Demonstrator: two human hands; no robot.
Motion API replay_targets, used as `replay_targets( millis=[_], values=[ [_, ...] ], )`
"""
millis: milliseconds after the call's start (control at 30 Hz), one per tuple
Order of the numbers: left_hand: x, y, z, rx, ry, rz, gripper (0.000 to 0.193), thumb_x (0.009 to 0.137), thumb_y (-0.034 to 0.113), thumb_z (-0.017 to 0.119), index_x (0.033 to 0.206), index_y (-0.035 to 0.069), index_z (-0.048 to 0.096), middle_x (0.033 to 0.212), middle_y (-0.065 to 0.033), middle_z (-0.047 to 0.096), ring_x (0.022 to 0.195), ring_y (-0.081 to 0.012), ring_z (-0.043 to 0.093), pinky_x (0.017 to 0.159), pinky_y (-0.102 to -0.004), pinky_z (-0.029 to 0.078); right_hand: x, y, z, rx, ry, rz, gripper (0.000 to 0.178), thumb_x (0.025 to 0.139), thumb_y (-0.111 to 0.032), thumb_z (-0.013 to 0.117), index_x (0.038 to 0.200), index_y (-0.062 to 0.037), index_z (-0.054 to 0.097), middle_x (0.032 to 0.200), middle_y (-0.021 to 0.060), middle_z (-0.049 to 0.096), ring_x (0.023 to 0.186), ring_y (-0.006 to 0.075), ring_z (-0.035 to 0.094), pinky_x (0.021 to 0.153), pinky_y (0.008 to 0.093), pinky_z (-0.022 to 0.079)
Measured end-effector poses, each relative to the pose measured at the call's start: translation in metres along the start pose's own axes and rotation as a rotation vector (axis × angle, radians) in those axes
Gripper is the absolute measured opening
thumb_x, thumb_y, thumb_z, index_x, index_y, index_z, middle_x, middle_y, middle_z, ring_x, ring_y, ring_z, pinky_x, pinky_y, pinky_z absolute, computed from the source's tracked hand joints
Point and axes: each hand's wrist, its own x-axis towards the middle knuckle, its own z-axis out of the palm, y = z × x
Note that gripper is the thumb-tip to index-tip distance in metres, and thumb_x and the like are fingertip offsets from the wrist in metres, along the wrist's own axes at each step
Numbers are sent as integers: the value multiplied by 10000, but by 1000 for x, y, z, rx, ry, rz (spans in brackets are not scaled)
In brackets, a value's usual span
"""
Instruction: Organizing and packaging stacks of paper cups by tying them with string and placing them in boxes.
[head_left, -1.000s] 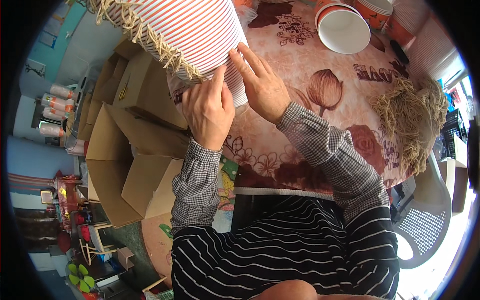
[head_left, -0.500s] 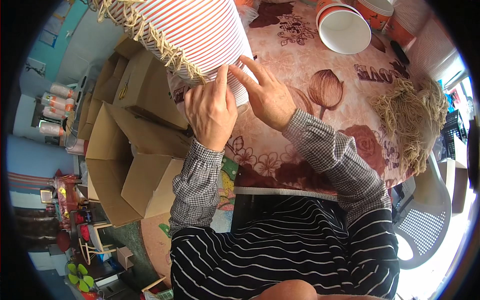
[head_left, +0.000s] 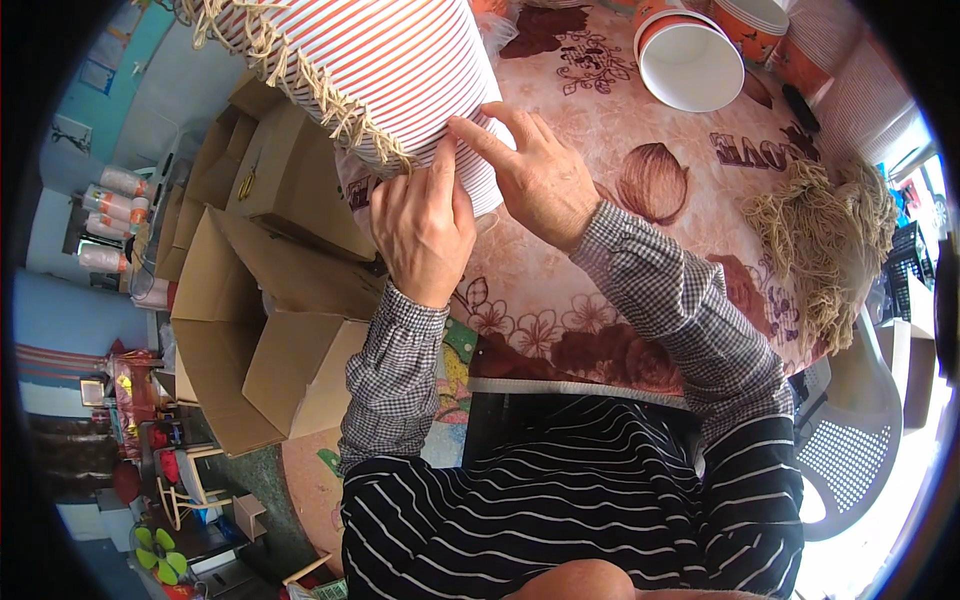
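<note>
A long stack of nested paper buckets [head_left: 400,70] with red-and-white striped edges lies at the upper left, running toward me. Tan twisted-cord handles [head_left: 345,118] line its left side. My left hand [head_left: 425,225] is at the stack's near end, its index finger stretched along the rims. The other left fingers curl at the edge beside the last cords; their tips are hidden. My right hand [head_left: 545,185] comes from the right with two fingers stretched apart, their tips touching the rims near my left index finger.
A flower-patterned tablecloth [head_left: 600,270] covers the table. Orange-and-white paper buckets [head_left: 692,68] stand or lie at the far right, near a bundle of tan cords [head_left: 815,230]. Open cardboard boxes [head_left: 230,340] stand left; a grey perforated chair [head_left: 850,455] is at right.
My right hand has shifted slightly right, and its fingertips rest a little higher along the rims. My left hand has barely moved. The stack stays in place.
</note>
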Motion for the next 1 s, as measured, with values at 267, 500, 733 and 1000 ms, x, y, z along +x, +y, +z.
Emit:
replay_targets(
  millis=[267,500,733,1000],
  values=[
    [1,-2,-2,-13,-6,-11,383,845,49,621,1228,66,627,798,-61,642,737,-247,615,774,-400,463,13,-6,-3,9,13,8,452,834,-92,575,1274,-192,544,982,74,611,917,248,638,746,390,557],
    [4,-3,-5,-74,8,-21,357,848,42,620,1204,63,642,874,-64,682,774,-238,637,770,-393,465,7,0,5,-7,57,0,505,837,-35,602,1312,-189,529,760,33,613,655,204,649,527,316,555],
    [14,-7,-14,-95,54,-32,413,861,49,603,1271,88,615,941,-99,694,817,-256,656,764,-400,469,3,4,6,-8,27,-4,595,826,-23,591,1378,-216,479,732,30,606,599,190,638,495,321,550],
    [19,-10,-16,-40,43,13,426,864,64,610,1286,120,594,750,-37,591,746,-228,606,760,-397,452,0,6,9,-1,18,5,628,825,-18,575,1402,-236,458,722,32,599,580,197,631,484,329,545]
  ],
)
